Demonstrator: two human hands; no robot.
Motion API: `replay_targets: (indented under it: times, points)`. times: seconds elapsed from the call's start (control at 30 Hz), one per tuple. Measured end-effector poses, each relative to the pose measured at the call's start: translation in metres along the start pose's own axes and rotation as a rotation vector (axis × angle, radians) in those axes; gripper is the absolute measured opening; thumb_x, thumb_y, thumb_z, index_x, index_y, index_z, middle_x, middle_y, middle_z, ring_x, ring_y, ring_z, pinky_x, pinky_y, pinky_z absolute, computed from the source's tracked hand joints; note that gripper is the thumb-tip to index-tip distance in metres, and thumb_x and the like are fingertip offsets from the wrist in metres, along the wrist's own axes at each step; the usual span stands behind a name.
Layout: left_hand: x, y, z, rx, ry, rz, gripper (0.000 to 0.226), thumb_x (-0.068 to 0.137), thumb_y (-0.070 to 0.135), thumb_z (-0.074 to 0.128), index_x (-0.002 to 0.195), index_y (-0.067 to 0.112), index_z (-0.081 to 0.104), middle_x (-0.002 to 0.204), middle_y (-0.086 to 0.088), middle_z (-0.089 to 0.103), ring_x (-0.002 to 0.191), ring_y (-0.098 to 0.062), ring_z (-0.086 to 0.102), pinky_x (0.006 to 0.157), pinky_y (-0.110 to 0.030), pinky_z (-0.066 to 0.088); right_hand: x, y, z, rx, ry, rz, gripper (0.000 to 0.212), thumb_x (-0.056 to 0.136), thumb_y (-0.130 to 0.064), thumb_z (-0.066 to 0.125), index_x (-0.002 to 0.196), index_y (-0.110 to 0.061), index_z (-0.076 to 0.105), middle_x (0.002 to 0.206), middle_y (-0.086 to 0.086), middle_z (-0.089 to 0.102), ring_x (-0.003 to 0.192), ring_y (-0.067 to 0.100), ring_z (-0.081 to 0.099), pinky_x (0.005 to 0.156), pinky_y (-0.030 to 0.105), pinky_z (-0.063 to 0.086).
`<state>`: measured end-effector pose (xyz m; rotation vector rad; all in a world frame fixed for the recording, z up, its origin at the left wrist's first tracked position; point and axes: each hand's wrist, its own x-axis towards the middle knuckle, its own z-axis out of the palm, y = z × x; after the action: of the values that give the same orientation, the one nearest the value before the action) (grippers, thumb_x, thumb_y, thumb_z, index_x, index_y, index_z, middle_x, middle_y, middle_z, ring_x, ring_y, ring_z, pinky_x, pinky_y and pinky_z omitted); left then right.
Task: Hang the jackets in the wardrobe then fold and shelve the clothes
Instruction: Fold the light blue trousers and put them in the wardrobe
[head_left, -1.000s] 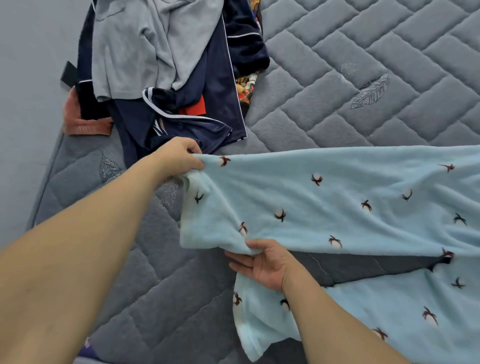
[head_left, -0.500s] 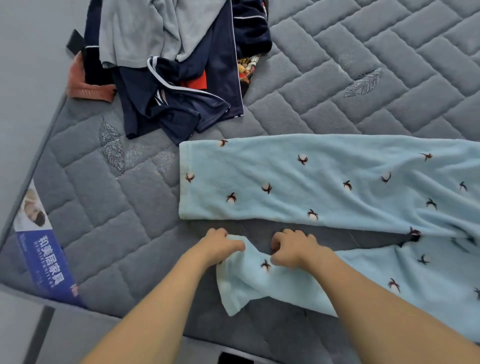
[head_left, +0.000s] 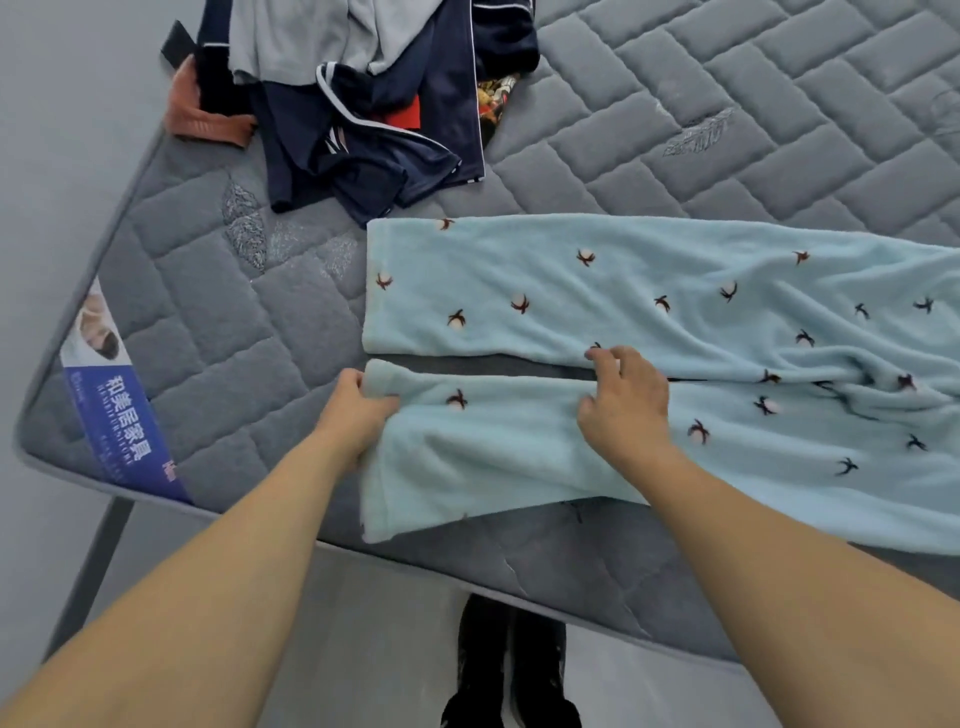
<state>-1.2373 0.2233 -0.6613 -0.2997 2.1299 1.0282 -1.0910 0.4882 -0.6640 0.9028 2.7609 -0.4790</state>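
The one camera sat on my head, looking steeply down, close over the near left corner of the mattress (head_left: 197, 332).

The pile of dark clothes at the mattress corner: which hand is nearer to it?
Left. The left hand grips the near trouser leg's hem, below the pile; the right hand holds that leg farther right.

light-blue sprigged trousers (head_left: 597, 291), grey quilted mattress (head_left: 649, 156)

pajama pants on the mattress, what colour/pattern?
Light blue pajama pants with small dark-red and white sprig motifs; head view.
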Motion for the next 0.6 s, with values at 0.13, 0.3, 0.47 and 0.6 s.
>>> replay_targets:
  times: [0.13, 0.3, 0.47, 0.6]
  points:
    - [0.005, -0.016, 0.027, 0.199, 0.073, 0.002, 0.021, 0.088, 0.011, 0.049, 0.103, 0.021, 0.038, 0.100, -0.010, 0.053, 0.080, -0.024, 0.051, 0.065, -0.038, 0.043, -0.036, 0.043, 0.024, 0.341, 0.090, 0.714, 0.065, 0.084, -0.024, 0.054, 0.145, -0.022, 0.033, 0.154, 0.006, 0.022, 0.141, 0.029, 0.023, 0.117, 0.043, 0.017]
    - [0.003, -0.041, 0.060, 0.259, 0.129, -0.177, 0.052, 0.091, 0.022, 0.057, 0.135, 0.007, 0.034, 0.126, -0.013, 0.051, 0.113, -0.036, 0.051, 0.097, -0.047, 0.045, -0.073, 0.074, 0.048, 1.150, 0.410, 1.582, 0.090, 0.070, -0.030, 0.069, 0.148, -0.024, 0.025, 0.147, 0.005, 0.033, 0.123, 0.031, 0.046, 0.099, 0.047, 0.046]
    - [0.003, -0.034, 0.039, 0.302, 0.199, -0.061, 0.031, 0.096, 0.025, 0.050, 0.122, 0.014, 0.037, 0.115, -0.014, 0.056, 0.099, -0.035, 0.055, 0.084, -0.046, 0.047, -0.081, 0.079, 0.053, 1.505, 0.489, 1.590, 0.061, 0.069, -0.028, 0.065, 0.128, -0.022, 0.052, 0.107, -0.005, 0.059, 0.086, 0.019, 0.058, 0.067, 0.031, 0.048]
    - [-0.013, -0.022, 0.046, 1.142, 0.489, 0.226, 0.045, 0.088, 0.016, 0.050, 0.130, 0.012, 0.035, 0.122, -0.018, 0.049, 0.106, -0.037, 0.052, 0.084, -0.043, 0.041, -0.077, 0.092, 0.033, 1.827, 0.539, 1.463, 0.016, 0.076, -0.019, 0.060, 0.092, -0.019, 0.062, 0.092, -0.004, 0.070, 0.072, 0.015, 0.067, 0.057, 0.024, 0.055]
